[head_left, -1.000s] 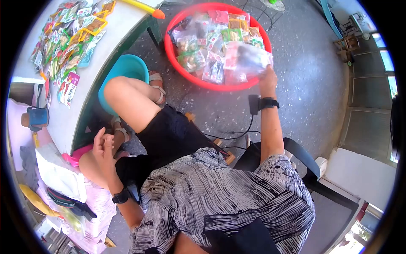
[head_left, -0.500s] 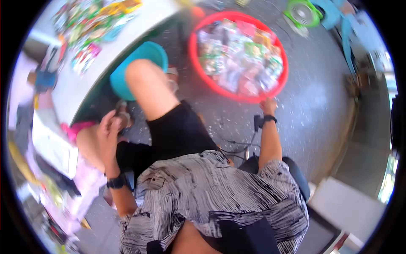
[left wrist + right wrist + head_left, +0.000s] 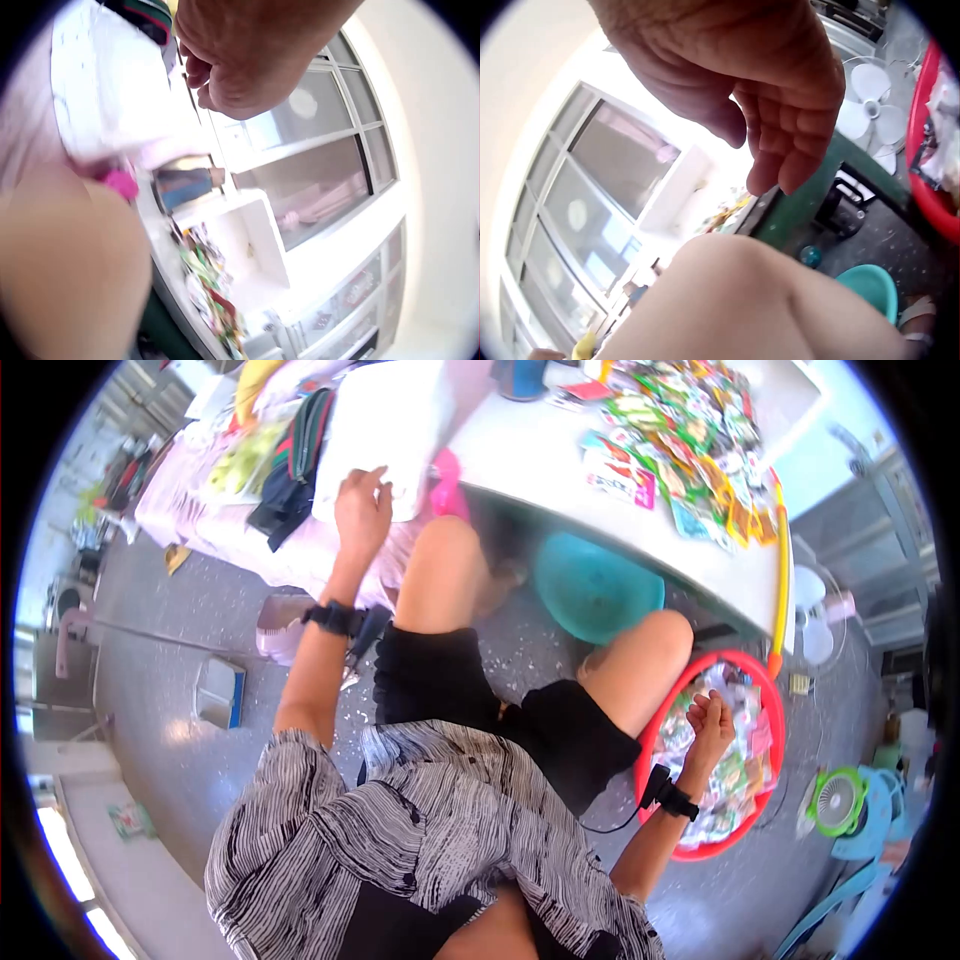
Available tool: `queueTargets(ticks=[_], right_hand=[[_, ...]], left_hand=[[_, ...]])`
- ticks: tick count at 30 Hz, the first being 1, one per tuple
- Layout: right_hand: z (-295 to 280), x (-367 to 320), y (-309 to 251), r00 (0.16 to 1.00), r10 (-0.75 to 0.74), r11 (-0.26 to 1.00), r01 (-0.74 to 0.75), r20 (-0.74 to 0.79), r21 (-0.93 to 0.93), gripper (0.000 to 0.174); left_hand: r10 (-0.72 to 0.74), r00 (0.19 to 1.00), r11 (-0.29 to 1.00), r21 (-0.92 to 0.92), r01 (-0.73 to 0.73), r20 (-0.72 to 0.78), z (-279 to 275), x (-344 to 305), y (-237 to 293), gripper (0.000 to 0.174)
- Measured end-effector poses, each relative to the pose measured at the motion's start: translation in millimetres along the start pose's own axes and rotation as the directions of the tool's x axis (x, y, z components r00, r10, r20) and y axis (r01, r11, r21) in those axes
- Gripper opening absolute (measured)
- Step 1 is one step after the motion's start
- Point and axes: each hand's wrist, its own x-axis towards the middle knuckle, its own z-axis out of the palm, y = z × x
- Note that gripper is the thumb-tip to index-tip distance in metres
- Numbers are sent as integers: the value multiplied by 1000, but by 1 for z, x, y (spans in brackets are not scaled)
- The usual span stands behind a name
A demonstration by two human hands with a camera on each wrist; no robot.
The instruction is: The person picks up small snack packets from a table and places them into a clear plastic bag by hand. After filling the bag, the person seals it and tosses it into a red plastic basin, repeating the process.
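Note:
My left hand reaches toward a white, flat-topped bundle on the pink cloth, overlapping its near edge in the head view. Its fingers are loosely bent around nothing. In the head view my right hand appears in front of the red basin, which is full of clear and coloured packets. The right wrist view shows this hand with relaxed fingers and nothing between them, above the bare knee.
A white table carries a heap of small colourful packets and a blue cup. Under its edge stands a turquoise basin. A dark striped bag lies left of the bundle. A green fan stands at right.
One second ago my right hand held a clear packet over the red basin; it let go and drew away from the rim. The head view swung left, and my left hand moved out over the white bundle.

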Motion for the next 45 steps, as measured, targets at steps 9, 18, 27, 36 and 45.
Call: queueTargets(ticks=[9, 18, 27, 36, 45], right_hand=[[68, -15, -62, 970, -181, 976, 197, 160, -90, 21], [113, -30, -103, 943, -228, 953, 267, 242, -140, 22], [250, -3, -146, 717, -52, 972, 195, 695, -128, 27], [336, 65, -87, 713, 38, 934, -275, 700, 230, 28], [326, 105, -55, 917, -60, 997, 32, 395, 77, 22]], left_hand=[[-338, 848, 874, 470, 122, 409, 55, 41, -130, 25], [-277, 937, 960, 101, 260, 215, 29, 48, -117, 20], [-444, 813, 287, -800, 527, 377, 29, 45, 44, 10], [-6, 994, 830, -554, 63, 106, 97, 34, 126, 9], [116, 881, 806, -562, 187, 459, 134, 23, 156, 35]])
